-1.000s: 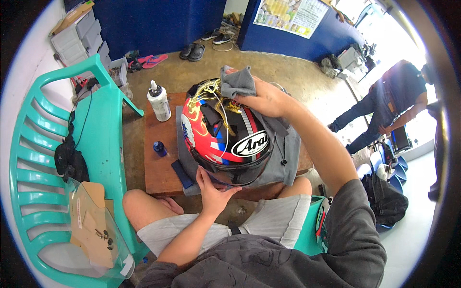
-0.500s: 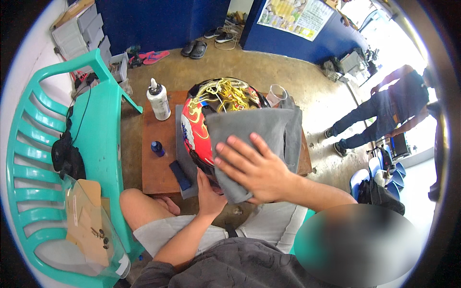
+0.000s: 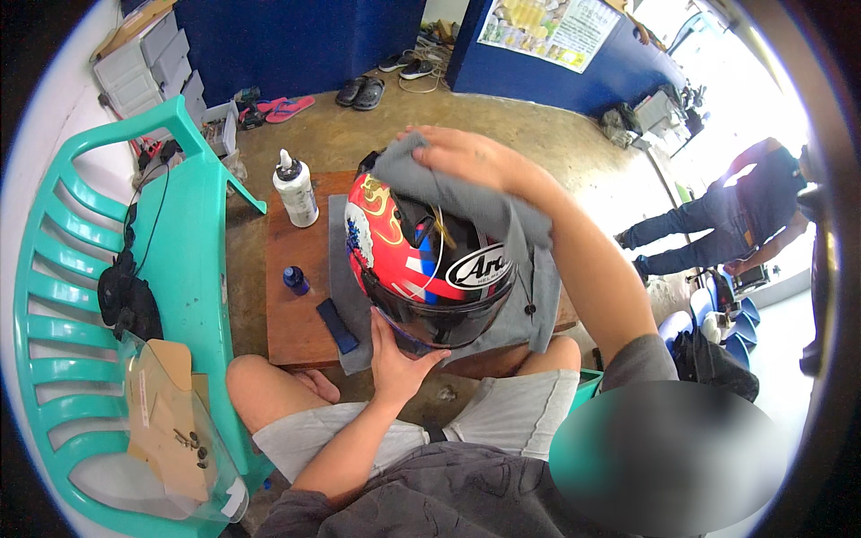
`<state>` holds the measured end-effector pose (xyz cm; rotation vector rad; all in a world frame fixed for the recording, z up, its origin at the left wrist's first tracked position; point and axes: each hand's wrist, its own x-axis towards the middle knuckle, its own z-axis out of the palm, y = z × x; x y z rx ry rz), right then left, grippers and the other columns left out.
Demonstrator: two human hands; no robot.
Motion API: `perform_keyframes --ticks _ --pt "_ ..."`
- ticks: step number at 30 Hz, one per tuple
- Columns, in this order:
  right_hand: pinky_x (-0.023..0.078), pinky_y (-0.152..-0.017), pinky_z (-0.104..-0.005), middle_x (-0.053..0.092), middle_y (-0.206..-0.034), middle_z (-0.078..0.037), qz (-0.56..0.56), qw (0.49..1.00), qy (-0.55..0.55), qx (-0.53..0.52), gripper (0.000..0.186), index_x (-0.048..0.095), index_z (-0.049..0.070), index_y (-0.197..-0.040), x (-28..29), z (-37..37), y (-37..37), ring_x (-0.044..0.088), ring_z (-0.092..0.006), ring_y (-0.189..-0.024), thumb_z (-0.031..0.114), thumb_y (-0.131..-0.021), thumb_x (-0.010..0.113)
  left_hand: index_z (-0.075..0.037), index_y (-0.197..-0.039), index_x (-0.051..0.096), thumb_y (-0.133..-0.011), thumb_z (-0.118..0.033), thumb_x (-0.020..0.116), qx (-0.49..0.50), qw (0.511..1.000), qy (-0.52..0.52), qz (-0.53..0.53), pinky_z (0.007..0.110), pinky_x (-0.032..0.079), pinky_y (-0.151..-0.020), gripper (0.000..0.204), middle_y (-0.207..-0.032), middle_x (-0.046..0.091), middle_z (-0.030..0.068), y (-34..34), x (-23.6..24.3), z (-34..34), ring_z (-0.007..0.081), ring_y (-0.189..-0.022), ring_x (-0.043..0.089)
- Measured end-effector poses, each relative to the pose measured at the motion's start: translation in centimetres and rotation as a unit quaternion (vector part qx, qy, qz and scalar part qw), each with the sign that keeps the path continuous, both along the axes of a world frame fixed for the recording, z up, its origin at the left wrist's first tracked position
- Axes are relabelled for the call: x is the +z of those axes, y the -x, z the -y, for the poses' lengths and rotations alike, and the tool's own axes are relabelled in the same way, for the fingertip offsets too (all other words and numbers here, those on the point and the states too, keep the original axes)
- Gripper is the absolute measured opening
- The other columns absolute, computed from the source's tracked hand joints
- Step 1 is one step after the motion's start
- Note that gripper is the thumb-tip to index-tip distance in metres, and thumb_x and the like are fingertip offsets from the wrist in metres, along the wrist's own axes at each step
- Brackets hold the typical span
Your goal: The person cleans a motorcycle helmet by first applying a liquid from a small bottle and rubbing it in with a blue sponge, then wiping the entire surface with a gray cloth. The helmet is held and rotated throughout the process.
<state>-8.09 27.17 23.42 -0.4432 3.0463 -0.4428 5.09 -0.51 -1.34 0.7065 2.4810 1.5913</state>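
Note:
A full-face motorcycle helmet [image 3: 381,235], red, black and gold with a dark visor, stands on a grey cloth spread over a low wooden table [image 3: 285,242]. My left hand [image 3: 396,366] grips its lower front edge, thumb and fingers apart around the rim. Over the top of the shell, my right hand [image 3: 471,163] holds a folded grey cloth [image 3: 453,193] against it. That cloth hides much of the crown. Left of the helmet are a white squeeze bottle [image 3: 296,195], a small dark blue bottle [image 3: 294,280] and a dark blue block [image 3: 337,325].
A green plastic bench [image 3: 179,242] at the left bears a black bag [image 3: 121,287] and a clear sheet with cardboard [image 3: 166,403]. Shoes [image 3: 361,92] lie on the floor by the blue wall. Another person [image 3: 700,220] stands at the right, near blue chairs.
My right hand has swept the cloth from the near front of the helmet up to its far top, uncovering the visor and front. My left hand keeps its place at the lower edge.

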Motion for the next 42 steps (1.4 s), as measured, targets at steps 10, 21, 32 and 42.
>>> perform_keyframes --ticks 10,21,32,42 --pt "0.041 -0.122 -0.0498 0.061 -0.148 -0.031 -0.135 0.989 -0.053 -0.019 0.095 0.064 -0.003 -0.143 -0.3 4.7 -2.6 0.055 -0.0465 -0.142 0.077 -0.092 0.059 0.011 -0.166 0.016 -0.062 -0.049 0.103 -0.019 0.998 -0.028 0.058 0.048 0.046 -0.117 0.148 -0.164 0.035 0.0358 0.2 -0.6 0.4 0.0485 -0.146 0.048" --pt "0.030 -0.125 -0.0627 0.040 -0.164 -0.029 -0.263 0.935 -0.035 -0.235 0.111 0.048 -0.002 -0.156 -4.2 12.2 -11.7 0.038 -0.0495 -0.152 0.055 -0.068 0.085 0.006 -0.158 0.031 -0.071 -0.023 0.100 -0.066 0.995 -0.076 0.012 0.048 0.043 -0.117 0.115 -0.160 0.039 0.0254 0.2 -2.5 0.1 0.0367 -0.146 0.046" --pt "0.029 -0.127 -0.0589 0.035 -0.160 -0.044 -0.311 0.844 0.131 -0.417 0.094 0.035 -0.018 -0.155 -8.0 8.6 -13.0 0.036 -0.0581 -0.150 0.038 -0.090 0.073 0.008 -0.165 0.013 -0.072 -0.016 0.102 -0.031 0.974 -0.066 0.215 0.042 0.040 -0.120 0.131 -0.161 0.037 0.0217 0.3 -5.9 0.4 0.0308 -0.144 0.045" --pt "0.052 -0.096 -0.0474 0.069 -0.111 -0.030 -0.135 0.872 0.283 -0.375 0.044 0.055 0.016 -0.149 -12.8 -2.5 -11.9 0.067 -0.0448 -0.110 0.032 -0.108 0.053 -0.001 -0.154 0.038 -0.073 -0.017 0.101 -0.067 0.994 -0.082 -0.016 0.025 0.055 -0.070 0.104 -0.141 0.053 0.0110 0.5 -2.0 -0.4 0.0164 -0.111 0.059"
